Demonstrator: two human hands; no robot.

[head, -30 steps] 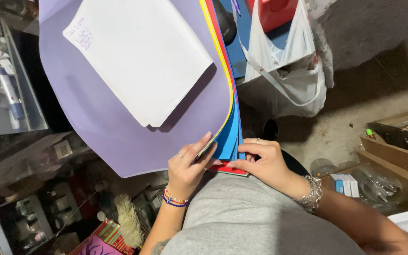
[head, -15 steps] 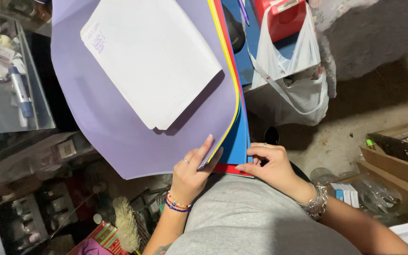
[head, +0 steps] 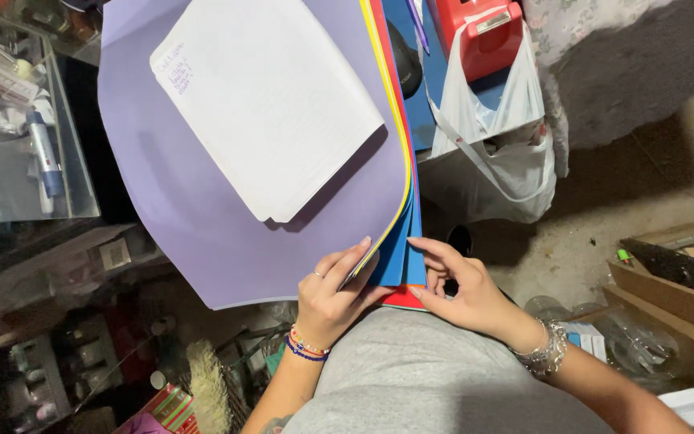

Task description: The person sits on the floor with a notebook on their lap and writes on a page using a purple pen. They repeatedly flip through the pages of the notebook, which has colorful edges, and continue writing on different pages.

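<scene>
A stack of large coloured paper sheets lies in front of me, with a lilac sheet [head: 194, 233] on top and yellow, red and blue sheets [head: 399, 249] showing along its right edge. A white notebook [head: 271, 104] rests on the lilac sheet. My left hand [head: 335, 293] pinches the lower right corner of the upper sheets and lifts them slightly. My right hand [head: 463, 289] rests its fingertips on the edge of the blue sheet just beside it.
A white plastic bag [head: 500, 161] hangs off a blue surface at upper right, below a red box [head: 483, 32]. A glass case [head: 18, 120] with small items stands at left. Cardboard boxes [head: 668, 281] sit on the floor at right.
The view shifted a little. My left hand has raised the corner of the upper sheets further, and my right fingers have spread on the blue sheet's edge.
</scene>
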